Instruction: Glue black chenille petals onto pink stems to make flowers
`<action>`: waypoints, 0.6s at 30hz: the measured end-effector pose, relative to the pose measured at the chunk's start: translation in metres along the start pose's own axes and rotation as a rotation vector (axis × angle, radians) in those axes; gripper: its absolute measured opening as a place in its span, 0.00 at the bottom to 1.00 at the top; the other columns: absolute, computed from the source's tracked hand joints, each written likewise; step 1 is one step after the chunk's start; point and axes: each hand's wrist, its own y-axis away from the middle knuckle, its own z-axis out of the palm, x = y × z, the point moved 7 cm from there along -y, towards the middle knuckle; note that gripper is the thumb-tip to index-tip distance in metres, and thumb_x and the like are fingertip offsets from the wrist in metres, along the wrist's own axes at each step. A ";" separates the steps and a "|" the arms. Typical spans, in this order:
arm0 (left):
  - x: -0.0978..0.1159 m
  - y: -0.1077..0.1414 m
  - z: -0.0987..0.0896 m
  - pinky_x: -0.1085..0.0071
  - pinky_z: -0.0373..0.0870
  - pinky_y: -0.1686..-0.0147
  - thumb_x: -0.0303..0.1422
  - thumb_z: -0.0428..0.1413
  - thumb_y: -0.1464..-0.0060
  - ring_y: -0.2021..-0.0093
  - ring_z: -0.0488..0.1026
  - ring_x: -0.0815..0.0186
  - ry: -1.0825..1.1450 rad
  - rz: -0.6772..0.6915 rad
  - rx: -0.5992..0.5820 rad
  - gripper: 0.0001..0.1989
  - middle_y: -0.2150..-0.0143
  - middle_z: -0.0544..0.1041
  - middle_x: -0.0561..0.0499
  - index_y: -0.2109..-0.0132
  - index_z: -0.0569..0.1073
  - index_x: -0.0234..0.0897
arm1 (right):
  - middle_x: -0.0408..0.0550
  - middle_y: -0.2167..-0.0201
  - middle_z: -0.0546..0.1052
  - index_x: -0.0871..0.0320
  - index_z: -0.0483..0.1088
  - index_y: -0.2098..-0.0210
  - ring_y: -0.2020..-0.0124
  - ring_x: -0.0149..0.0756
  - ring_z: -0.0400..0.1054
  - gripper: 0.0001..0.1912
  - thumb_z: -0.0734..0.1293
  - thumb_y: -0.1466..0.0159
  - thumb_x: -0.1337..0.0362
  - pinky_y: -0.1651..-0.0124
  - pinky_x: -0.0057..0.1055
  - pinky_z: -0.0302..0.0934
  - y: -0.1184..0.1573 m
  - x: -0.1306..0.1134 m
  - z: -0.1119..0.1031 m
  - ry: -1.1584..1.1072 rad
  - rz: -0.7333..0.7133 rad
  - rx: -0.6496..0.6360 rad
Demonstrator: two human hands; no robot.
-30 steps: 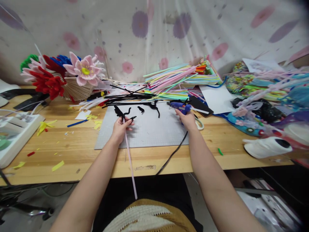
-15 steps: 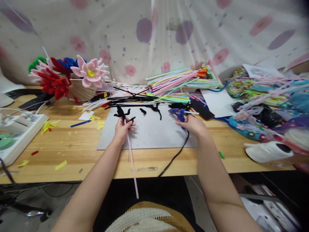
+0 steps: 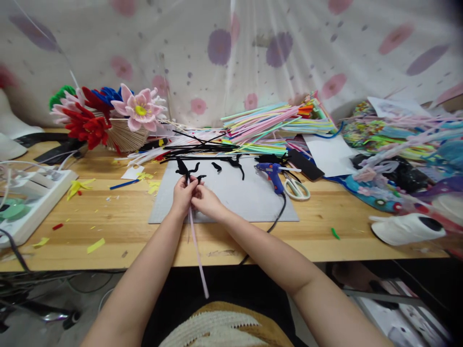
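- Holds with the left hand [image 3: 183, 195], in a closed grip, a pale pink stem [image 3: 198, 258] just below a black fuzzy shape [image 3: 183, 166], over the left part of a grey cutting mat [image 3: 246, 205].
- Meets the left fingertips with the right hand [image 3: 208, 200], fingers drawn together; cannot tell whether gripping anything there.
- Seems partway along, to judge by the black curled tips poking out past the fingers at the stem's top; cannot tell how firmly joined.
- Probably has more to add, with a small black piece [image 3: 216, 167] and a branched black piece [image 3: 237, 166] lying loose on the mat.
- Leaves the blue glue gun [image 3: 273, 176] out of both hands, near white-handled scissors [image 3: 297, 189].
- Shows, behind the mat, black pipe cleaners [image 3: 197, 141] and a pastel bundle [image 3: 264, 120].
- Carries, on the wooden tabletop [image 3: 119, 231], yellow scraps [image 3: 96, 246], a power strip [image 3: 43, 202] at left and a cone of white thread [image 3: 401, 229] at right.
- Includes, back left, a fuzzy pink flower [image 3: 139, 110] and red flower [image 3: 88, 126].
- Ends, at the back, in a floral curtain [image 3: 195, 58].
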 end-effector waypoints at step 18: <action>0.007 -0.003 -0.012 0.73 0.69 0.74 0.45 0.55 0.56 0.74 0.72 0.68 -0.241 0.155 0.066 0.16 0.76 0.72 0.52 0.74 0.70 0.34 | 0.40 0.72 0.69 0.56 0.59 0.68 0.78 0.25 0.64 0.02 0.57 0.42 0.65 0.71 0.25 0.61 -0.004 -0.026 -0.049 -0.355 -0.092 0.203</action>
